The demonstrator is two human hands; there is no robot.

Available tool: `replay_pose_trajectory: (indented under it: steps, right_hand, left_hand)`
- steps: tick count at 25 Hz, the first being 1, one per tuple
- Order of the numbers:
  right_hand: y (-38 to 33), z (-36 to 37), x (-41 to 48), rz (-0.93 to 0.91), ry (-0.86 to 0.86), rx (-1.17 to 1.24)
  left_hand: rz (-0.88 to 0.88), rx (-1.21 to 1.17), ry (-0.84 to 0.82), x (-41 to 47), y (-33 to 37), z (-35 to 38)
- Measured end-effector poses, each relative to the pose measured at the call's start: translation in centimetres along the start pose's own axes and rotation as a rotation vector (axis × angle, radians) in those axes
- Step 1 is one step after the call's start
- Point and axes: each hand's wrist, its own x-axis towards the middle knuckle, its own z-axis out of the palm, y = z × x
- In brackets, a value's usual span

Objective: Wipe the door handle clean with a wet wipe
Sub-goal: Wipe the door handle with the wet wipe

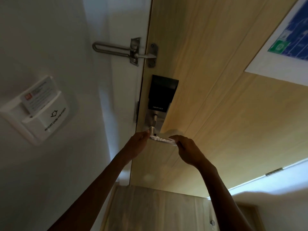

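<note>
A silver lever door handle (152,130) sticks out from a black smart lock plate (161,92) on a light wood door (216,97). A crumpled white wet wipe (161,140) lies along the lever. My left hand (136,144) pinches the wipe's left end beside the handle's round hub. My right hand (188,147) grips the wipe's right end at the lever's tip. Most of the lever is hidden under the wipe and my fingers.
A metal swing-bar door guard (116,49) sits above the lock across the door frame. A white key-card power holder (40,109) with a card in it hangs on the left wall. An evacuation plan sign (283,39) is fixed on the door at upper right.
</note>
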Motion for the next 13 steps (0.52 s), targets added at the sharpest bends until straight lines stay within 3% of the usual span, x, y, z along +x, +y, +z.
replay_pose_trajectory:
  steps: [9, 13]
  right_hand:
    - [-0.6, -0.9, 1.8, 0.035, -0.017, -0.031]
    - [-1.1, -0.4, 1.3, 0.011, 0.137, 0.012]
  left_hand:
    - [-0.056, -0.125, -0.042, 1.2, -1.8, 0.2]
    - [-0.072, -0.241, -0.037, 1.8, -2.8, 0.6]
